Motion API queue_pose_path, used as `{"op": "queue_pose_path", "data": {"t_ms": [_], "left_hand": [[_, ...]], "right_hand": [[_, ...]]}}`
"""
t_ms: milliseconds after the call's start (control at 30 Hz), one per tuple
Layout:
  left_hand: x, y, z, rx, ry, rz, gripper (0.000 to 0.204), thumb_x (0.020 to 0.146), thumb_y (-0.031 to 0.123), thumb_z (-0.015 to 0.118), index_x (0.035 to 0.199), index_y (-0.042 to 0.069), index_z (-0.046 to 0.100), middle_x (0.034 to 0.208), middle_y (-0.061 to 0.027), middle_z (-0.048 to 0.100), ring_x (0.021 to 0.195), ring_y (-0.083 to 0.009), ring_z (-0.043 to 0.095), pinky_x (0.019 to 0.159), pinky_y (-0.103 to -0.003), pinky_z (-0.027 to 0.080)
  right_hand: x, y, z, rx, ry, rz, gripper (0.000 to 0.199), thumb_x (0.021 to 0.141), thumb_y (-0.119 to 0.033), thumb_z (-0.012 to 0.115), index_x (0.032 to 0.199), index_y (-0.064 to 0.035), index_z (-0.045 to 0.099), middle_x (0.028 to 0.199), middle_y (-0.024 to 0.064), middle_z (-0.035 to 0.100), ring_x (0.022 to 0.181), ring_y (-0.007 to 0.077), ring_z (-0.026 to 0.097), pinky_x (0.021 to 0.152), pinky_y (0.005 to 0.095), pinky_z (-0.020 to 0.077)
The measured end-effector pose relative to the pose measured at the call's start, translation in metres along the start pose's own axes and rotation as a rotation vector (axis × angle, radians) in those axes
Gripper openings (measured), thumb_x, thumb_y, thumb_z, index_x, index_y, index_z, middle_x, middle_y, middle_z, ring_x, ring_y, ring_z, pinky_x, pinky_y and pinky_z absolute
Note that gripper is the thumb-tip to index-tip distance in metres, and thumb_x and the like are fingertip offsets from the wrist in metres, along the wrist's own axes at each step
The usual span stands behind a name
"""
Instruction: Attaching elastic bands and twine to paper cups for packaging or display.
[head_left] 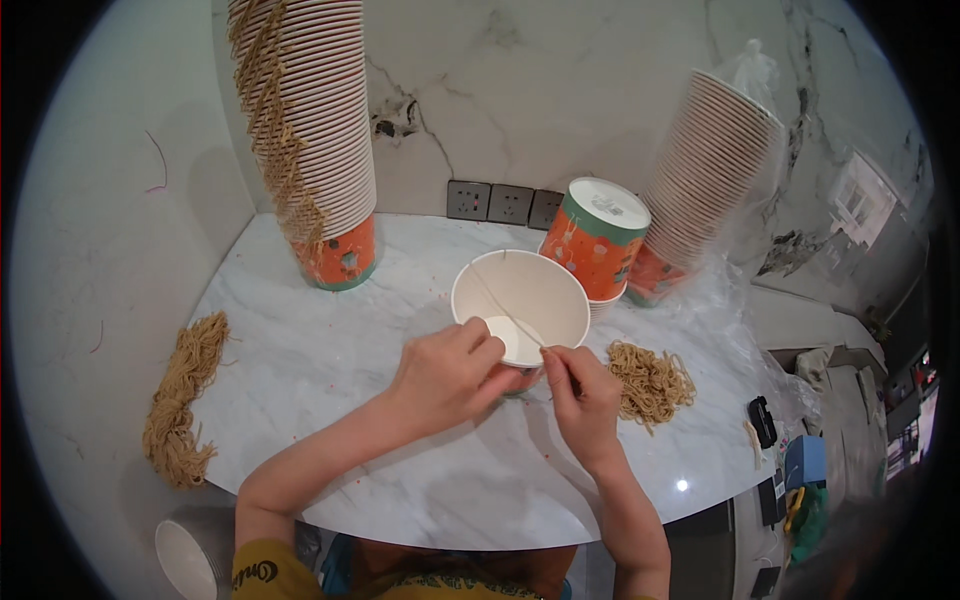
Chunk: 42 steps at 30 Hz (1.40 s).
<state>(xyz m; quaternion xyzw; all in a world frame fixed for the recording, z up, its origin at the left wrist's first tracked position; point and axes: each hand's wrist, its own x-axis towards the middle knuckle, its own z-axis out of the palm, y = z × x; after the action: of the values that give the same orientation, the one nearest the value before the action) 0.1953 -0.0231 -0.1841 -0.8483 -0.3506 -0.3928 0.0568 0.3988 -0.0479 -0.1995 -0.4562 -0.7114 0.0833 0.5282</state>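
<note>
A white-lined paper bucket (468,290) stands on the table in front of me, its mouth tilted toward me. My left hand (448,372) is closed on its near left rim, fingers over the edge and thumb outside. At the near right rim, my right hand (588,400) pinches a thin tan string (490,288). That string runs across the bucket's mouth to the far rim. Just right of my right hand lies a loose pile of tan strings (648,385). The outside of the bucket is mostly hidden by my hands.
A tall bucket stack (325,130) with strings hanging down it stands back left. An upturned orange bucket (590,240) and a plastic-wrapped stack (712,160) stand back right. A string bundle (187,400) hangs over the left edge. Wall sockets (510,204) line the back.
</note>
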Motion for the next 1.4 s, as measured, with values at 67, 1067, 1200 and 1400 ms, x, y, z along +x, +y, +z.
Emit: {"op": "queue_pose_path", "data": {"t_ms": [67,1067,1200,1400], "left_hand": [[-0.001,-0.016,-0.004,-0.062,-0.068,-0.05,0.022,0.077,0.018,0.08,0.091,0.008,0.066,0.09,-0.0039,0.064,0.073,-0.0228,0.068,0.057,-0.036,0.052],[-0.018,0.029,0.022,-1.286,-0.494,-0.763,0.05,0.093,0.014,0.068,0.137,0.0,0.05,0.09,-0.0063,0.068,0.068,-0.013,0.066,0.06,-0.029,0.054],[-0.017,0.02,0.019,-1.119,-0.532,-0.717,0.021,0.099,0.013,0.065,0.116,0.001,0.064,0.08,-0.0012,0.067,0.067,-0.0073,0.063,0.057,-0.024,0.05],[-0.01,0.004,0.005,-1.007,-0.385,-0.642,0.013,0.098,0.015,0.068,0.098,0.002,0.071,0.078,0.0017,0.066,0.066,-0.0039,0.057,0.056,-0.023,0.048]], "right_hand": [[0.003,0.007,-0.002,0.048,0.015,0.065,0.011,0.097,-0.006,0.068,0.103,0.0014,0.072,0.076,0.0095,0.066,0.06,0.0131,0.058,0.056,0.0276,0.0454],[0.001,-0.008,0.0,1.336,-0.159,0.717,0.044,0.105,-0.012,0.052,0.148,-0.0056,0.044,0.073,0.0013,0.047,0.058,0.0079,0.044,0.044,0.0206,0.0373],[0.003,-0.004,-0.002,1.321,-0.15,0.733,0.041,0.105,-0.012,0.053,0.145,-0.0049,0.046,0.073,0.0013,0.047,0.058,0.0076,0.044,0.045,0.0203,0.0378],[0.004,0.0,-0.003,1.354,-0.133,0.711,0.035,0.105,-0.012,0.053,0.139,-0.0038,0.05,0.075,0.002,0.049,0.059,0.0099,0.046,0.046,0.0231,0.0353]]}}
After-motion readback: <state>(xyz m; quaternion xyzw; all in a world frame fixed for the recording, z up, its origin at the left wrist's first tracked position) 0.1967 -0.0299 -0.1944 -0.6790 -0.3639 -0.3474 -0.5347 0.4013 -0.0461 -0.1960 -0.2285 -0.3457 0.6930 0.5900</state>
